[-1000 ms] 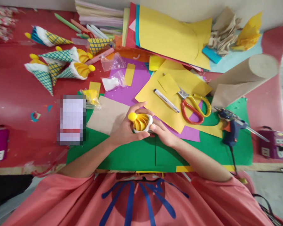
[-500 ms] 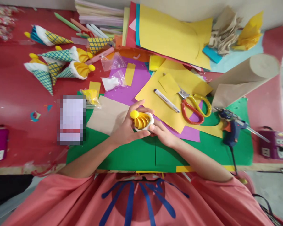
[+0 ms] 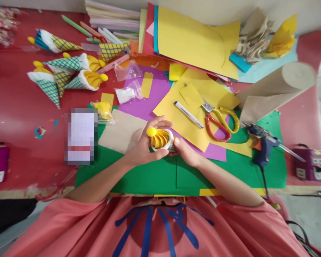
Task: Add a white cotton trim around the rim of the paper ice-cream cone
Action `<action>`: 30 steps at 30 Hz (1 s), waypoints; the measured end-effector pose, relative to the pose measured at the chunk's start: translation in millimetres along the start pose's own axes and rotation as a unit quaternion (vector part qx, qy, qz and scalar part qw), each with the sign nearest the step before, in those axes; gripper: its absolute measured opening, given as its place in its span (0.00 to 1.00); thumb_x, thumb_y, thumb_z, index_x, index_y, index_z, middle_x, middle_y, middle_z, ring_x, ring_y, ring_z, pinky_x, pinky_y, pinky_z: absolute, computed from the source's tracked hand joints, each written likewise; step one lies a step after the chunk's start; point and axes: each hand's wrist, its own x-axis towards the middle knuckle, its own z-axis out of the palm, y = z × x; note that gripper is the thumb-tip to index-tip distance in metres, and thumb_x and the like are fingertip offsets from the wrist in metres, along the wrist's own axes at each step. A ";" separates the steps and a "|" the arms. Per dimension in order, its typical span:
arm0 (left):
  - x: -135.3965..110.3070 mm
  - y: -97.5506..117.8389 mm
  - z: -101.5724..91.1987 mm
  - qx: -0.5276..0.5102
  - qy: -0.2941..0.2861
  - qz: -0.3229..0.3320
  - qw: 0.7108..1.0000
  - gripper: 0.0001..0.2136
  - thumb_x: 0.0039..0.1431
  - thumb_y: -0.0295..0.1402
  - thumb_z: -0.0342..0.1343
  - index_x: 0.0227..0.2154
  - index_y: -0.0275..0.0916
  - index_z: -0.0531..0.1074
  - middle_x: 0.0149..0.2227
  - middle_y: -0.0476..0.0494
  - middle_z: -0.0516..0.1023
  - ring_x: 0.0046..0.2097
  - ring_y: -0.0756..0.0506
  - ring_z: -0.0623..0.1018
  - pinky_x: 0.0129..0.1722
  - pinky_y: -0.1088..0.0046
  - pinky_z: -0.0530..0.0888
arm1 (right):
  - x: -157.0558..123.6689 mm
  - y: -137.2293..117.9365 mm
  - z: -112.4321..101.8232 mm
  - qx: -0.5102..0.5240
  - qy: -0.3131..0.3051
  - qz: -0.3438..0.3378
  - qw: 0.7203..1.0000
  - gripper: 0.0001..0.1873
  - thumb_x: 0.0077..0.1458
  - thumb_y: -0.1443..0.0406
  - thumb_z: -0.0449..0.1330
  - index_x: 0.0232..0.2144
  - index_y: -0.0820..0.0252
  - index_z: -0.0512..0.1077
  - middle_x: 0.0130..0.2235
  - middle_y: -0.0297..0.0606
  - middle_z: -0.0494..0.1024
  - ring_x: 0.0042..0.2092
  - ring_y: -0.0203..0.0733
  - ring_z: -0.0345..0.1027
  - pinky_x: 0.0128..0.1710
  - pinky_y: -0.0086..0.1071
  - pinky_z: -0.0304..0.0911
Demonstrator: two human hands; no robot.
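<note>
Both my hands hold one small paper ice-cream cone [image 3: 160, 140] over the green sheet [image 3: 149, 175]. It has pleated yellow paper, a white rim and a yellow ball on top. My left hand [image 3: 143, 146] wraps around its top, thumb under the white rim and fingers curled over the far side. My right hand [image 3: 186, 151] pinches the cone's lower patterned end from the right.
Several finished cones [image 3: 66, 73] lie at the far left. Scissors [image 3: 219, 121], a white marker [image 3: 188, 114] and yellow paper [image 3: 198, 100] lie beyond my hands. A blue glue gun [image 3: 262, 144] rests at right, by a brown paper roll [image 3: 275, 89]. Stacked coloured sheets [image 3: 192, 39] fill the back.
The cone has turned slightly in my hands. My right thumb has shifted on its lower end. My arms stay in place.
</note>
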 end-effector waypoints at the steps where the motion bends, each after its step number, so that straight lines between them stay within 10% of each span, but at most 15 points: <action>1: 0.4 -0.3 -0.3 0.002 0.005 0.006 1.000 0.39 0.50 0.42 0.68 0.64 0.49 0.59 0.58 0.38 0.71 0.60 0.37 0.72 0.57 0.55 0.72 | 0.1 -0.1 0.2 -0.008 0.006 0.002 1.000 0.33 0.59 0.37 0.48 0.37 0.62 0.69 0.30 0.35 0.69 0.27 0.34 0.59 0.25 0.28 0.55; 11: 0.4 7.7 4.8 -0.017 0.011 -0.019 1.000 0.38 0.54 0.34 0.67 0.65 0.55 0.56 0.50 0.45 0.77 0.42 0.47 0.79 0.39 0.70 0.78 | -1.7 -7.1 5.1 -0.109 0.041 -0.046 0.992 0.32 0.62 0.42 0.52 0.48 0.65 0.70 0.45 0.43 0.76 0.44 0.44 0.68 0.48 0.38 0.63; 24: 2.6 3.3 -1.3 -0.016 -0.007 0.008 1.000 0.39 0.50 0.39 0.69 0.64 0.51 0.58 0.55 0.39 0.73 0.57 0.39 0.74 0.53 0.60 0.75 | 1.3 -7.0 1.6 -0.011 -0.015 0.008 1.000 0.33 0.57 0.37 0.51 0.34 0.62 0.68 0.28 0.34 0.68 0.27 0.34 0.58 0.25 0.28 0.57; 30: 1.7 -1.0 0.4 -0.043 0.012 -0.009 0.999 0.43 0.49 0.42 0.71 0.65 0.51 0.55 0.56 0.40 0.72 0.55 0.41 0.76 0.50 0.65 0.76 | -0.3 -8.1 2.3 -0.097 0.051 -0.036 0.993 0.36 0.57 0.37 0.53 0.47 0.62 0.70 0.42 0.41 0.75 0.41 0.43 0.67 0.42 0.35 0.65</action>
